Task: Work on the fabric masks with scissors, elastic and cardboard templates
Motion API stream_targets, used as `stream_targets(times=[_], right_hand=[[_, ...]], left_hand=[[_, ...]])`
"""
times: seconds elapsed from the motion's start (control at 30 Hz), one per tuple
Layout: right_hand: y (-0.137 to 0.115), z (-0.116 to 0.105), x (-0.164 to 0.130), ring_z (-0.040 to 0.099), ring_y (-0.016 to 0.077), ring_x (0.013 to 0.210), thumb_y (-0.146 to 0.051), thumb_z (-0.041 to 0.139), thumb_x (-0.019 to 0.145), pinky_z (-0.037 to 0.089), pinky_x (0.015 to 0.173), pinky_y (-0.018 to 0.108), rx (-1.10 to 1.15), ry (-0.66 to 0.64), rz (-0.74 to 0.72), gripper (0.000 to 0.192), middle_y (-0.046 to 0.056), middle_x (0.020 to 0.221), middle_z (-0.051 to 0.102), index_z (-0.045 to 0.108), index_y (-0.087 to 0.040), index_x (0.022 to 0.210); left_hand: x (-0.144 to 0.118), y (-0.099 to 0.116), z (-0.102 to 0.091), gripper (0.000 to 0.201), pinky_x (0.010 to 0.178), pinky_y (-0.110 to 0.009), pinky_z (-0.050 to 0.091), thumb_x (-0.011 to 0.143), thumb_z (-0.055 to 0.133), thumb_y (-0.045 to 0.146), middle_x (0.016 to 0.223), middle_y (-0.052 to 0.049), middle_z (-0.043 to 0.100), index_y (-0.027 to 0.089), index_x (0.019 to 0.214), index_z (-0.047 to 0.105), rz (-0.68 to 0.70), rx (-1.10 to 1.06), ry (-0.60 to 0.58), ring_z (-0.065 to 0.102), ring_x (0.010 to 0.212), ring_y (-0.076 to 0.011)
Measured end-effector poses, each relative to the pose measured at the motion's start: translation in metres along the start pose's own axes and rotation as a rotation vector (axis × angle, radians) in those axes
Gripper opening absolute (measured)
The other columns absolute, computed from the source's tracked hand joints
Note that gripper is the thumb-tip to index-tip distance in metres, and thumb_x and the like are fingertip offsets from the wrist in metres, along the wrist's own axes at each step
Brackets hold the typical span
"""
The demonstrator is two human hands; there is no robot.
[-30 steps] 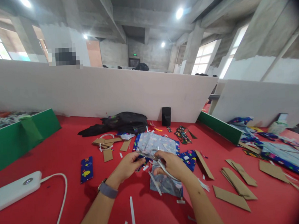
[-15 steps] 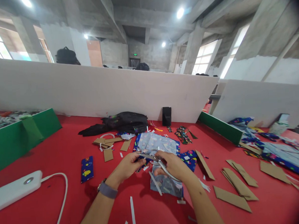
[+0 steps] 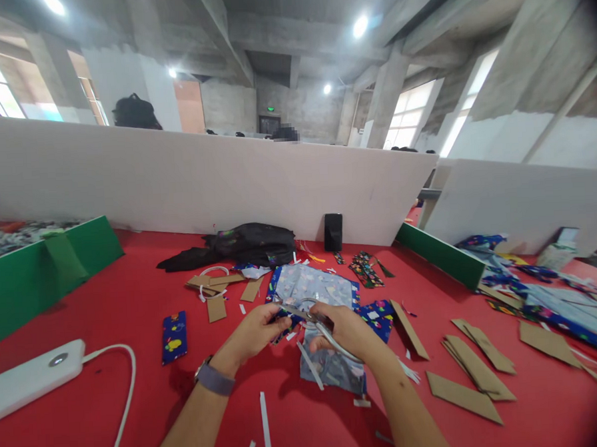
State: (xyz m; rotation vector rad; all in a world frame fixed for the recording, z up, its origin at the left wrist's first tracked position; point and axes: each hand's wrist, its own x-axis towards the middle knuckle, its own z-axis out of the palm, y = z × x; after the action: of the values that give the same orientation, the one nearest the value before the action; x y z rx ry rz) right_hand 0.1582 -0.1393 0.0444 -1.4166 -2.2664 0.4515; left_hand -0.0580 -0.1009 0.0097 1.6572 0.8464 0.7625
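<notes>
Scissors [image 3: 308, 316] – slim, silvery, gripped by both hands over patterned fabric [image 3: 331, 368]

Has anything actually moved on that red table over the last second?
Hardly anything. The right hand keeps its grip on the scissors, and the left hand still pinches the patterned fabric at the blades. The cardboard pieces, white power bank and black bag lie where they were.

Right hand [image 3: 345, 329] with scissors [image 3: 318, 323] shifted slightly rightward, lower.
</notes>
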Motion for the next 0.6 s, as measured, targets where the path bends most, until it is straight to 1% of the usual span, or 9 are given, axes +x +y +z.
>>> stream_targets(times=[0.2, 0.33, 0.5, 0.6], right_hand=[[-0.0005, -0.0001, -0.0001, 0.054, 0.0159, 0.058, -0.051, 0.063, 0.069, 0.034, 0.053, 0.022, 0.013, -0.021, 0.017, 0.041, 0.001, 0.066, 0.061, 0.059, -0.020, 0.095], [0.0003, -0.0005, 0.0004, 0.053, 0.0150, 0.056, -0.051, 0.063, 0.068, 0.033, 0.052, 0.022, -0.002, -0.009, 0.014, 0.041, 0.001, 0.064, 0.061, 0.061, -0.019, 0.094], [-0.0017, -0.0023, 0.0006, 0.054, 0.0155, 0.055, -0.051, 0.067, 0.065, 0.033, 0.051, 0.022, 0.018, 0.007, 0.023, 0.040, 0.000, 0.060, 0.059, 0.061, -0.021, 0.091], [-0.0026, -0.0019, 0.0003, 0.054, 0.0156, 0.053, -0.051, 0.068, 0.064, 0.034, 0.051, 0.022, 0.059, 0.005, 0.041, 0.039, -0.001, 0.059, 0.058, 0.061, -0.022, 0.088]], left_hand=[[0.0006, -0.0024, -0.0002, 0.033, 0.049, -0.021, 0.025, 0.076, 0.054, 0.047, 0.056, 0.006, 0.039, 0.015, 0.079, 0.057, -0.003, -0.005, -0.001, 0.033, 0.053, -0.0082], [0.0007, -0.0033, -0.0003, 0.034, 0.050, -0.021, 0.026, 0.075, 0.055, 0.047, 0.057, 0.006, 0.040, 0.014, 0.081, 0.058, -0.001, -0.019, -0.005, 0.034, 0.053, -0.0082], [-0.0004, 0.0027, 0.0003, 0.037, 0.051, -0.021, 0.028, 0.077, 0.054, 0.046, 0.061, 0.004, 0.046, 0.012, 0.089, 0.060, 0.035, -0.049, -0.024, 0.036, 0.055, -0.0084], [-0.0014, 0.0061, 0.0007, 0.036, 0.051, -0.020, 0.029, 0.076, 0.055, 0.046, 0.062, 0.004, 0.048, 0.013, 0.090, 0.061, 0.047, -0.072, -0.020, 0.036, 0.055, -0.0086]])
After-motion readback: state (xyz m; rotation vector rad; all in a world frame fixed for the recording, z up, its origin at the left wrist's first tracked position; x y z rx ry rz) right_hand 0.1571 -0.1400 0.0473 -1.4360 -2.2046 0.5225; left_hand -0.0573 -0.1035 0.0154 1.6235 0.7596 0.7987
